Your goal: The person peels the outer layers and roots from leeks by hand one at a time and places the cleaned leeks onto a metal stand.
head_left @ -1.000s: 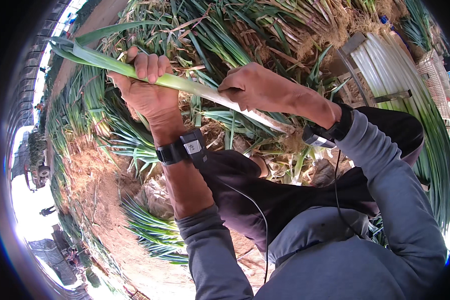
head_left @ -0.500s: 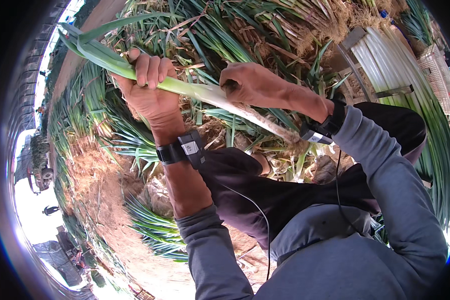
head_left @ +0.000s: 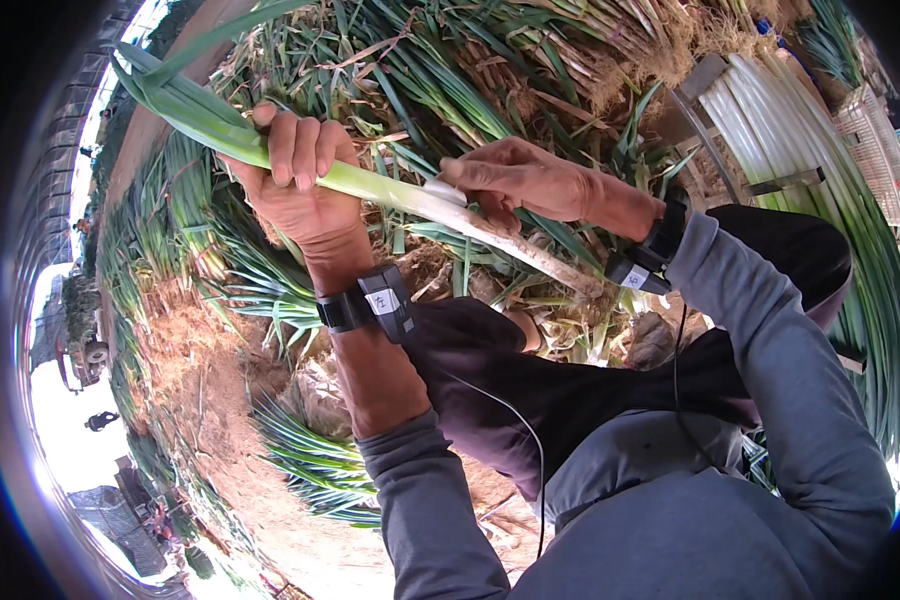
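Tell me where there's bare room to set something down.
Brown soil lies mostly bare on the left, between the row of leaves and the loose leaves near the left sleeve. Paler ground shows below those leaves. It is crowded beyond the left hand and right hand, with heaped leeks, and on the right, where white-stemmed leeks lie by a crate.

brown earth floor (head_left: pixel 220 430) | bright white glare (head_left: pixel 58 425) at left | dark ribbed structure (head_left: pixel 58 185) along upper-left rim
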Demonstrator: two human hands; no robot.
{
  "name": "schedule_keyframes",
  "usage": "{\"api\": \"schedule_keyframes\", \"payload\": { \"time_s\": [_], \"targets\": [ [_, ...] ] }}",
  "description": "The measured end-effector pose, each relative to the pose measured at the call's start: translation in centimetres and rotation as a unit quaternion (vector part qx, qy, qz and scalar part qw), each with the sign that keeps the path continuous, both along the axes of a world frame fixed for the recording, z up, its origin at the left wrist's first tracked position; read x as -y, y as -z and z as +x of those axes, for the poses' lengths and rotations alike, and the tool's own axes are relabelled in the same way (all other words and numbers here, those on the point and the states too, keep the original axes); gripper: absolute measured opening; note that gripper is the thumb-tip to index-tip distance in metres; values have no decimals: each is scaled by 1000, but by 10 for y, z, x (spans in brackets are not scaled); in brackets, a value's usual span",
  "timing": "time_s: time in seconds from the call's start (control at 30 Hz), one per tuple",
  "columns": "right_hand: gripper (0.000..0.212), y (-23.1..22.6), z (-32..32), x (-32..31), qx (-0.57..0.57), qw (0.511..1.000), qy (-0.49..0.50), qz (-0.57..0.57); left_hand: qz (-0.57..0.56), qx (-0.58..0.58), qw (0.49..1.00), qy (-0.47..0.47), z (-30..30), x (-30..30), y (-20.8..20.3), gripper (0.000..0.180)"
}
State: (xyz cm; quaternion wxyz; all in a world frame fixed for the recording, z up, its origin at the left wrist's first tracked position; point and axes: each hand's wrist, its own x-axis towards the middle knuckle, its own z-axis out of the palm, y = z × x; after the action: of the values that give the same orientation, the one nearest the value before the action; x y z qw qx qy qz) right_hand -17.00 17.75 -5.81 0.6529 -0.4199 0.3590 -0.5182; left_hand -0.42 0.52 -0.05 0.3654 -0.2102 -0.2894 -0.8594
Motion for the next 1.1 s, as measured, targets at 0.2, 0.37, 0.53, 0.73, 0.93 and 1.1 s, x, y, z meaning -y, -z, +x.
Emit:
{"api": "schedule_keyframes", "payload": {
  "time_s": [0.2, 0.37, 0.53, 0.73, 0.93, 1.1],
  "targets": [
    [37, 1, 14, 12, -98, 993, 44, -39, 7, -14, 1000, 17, 6, 2, -3, 48],
    [33, 2, 14, 23, -21, 999, -26, -19, 6, -30, 999, 28, 8, 4, -5, 48],
    [35, -5, 16, 18, -78, 995, -27, -61, -11, -39, 999, 2, 19, 15, -5, 52],
    [35, -4, 17, 16, -401, 885, 153, -179, 43, 246, 924, -290, 5, 2, -9, 73],
    [22, 14, 18, 23, -510, 777, 245, -274, 121, 309, 835, -439, -5, 8, 18, 48],
    [22, 11, 13, 24, -497, 789, 251, -261, 93, 219, 906, -351, -5, 9, 18, 43]
  ]
}}
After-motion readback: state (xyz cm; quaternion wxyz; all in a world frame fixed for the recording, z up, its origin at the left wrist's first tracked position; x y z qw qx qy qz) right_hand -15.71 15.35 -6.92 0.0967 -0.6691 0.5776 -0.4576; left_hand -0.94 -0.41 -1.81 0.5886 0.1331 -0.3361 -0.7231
